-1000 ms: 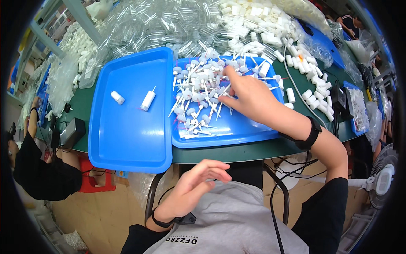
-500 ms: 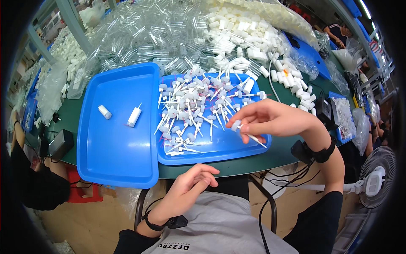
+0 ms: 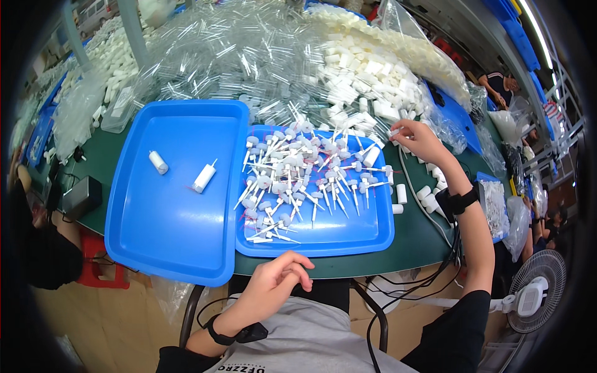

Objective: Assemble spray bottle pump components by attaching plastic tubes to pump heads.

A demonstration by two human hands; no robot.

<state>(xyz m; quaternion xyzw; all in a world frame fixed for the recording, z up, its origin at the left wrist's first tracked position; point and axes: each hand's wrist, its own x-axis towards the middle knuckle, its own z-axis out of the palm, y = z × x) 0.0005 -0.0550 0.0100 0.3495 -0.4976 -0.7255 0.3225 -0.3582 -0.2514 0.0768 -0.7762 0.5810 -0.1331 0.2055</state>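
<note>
My right hand point(image 3: 423, 142) reaches over the white parts behind the right tray, thumb and fingertips pinched on a small white cylinder point(image 3: 394, 133). Low in front of the same tray, my left hand point(image 3: 281, 280) hangs with its fingers curled loosely together and nothing visible in them. The right blue tray point(image 3: 348, 239) bears a heap of small parts point(image 3: 292, 161), each a grey disc with a thin white stem, some with pink threads. In the left blue tray point(image 3: 168, 233) lie two white cylinders, one point(image 3: 204, 178) with a thin tip and another point(image 3: 158, 162) beside it.
Clear plastic tubes point(image 3: 230, 56) and white cylinders point(image 3: 373, 78) pile up behind the trays. Loose white cylinders point(image 3: 429, 199) and a grey cable point(image 3: 416, 186) lie to the right. A fan point(image 3: 535, 292) stands at the lower right. Other people sit at both sides.
My right hand has moved away from above the right tray, back and to the right. The grey-disc part it held no longer shows in it. My left hand stays curled, much the same.
</note>
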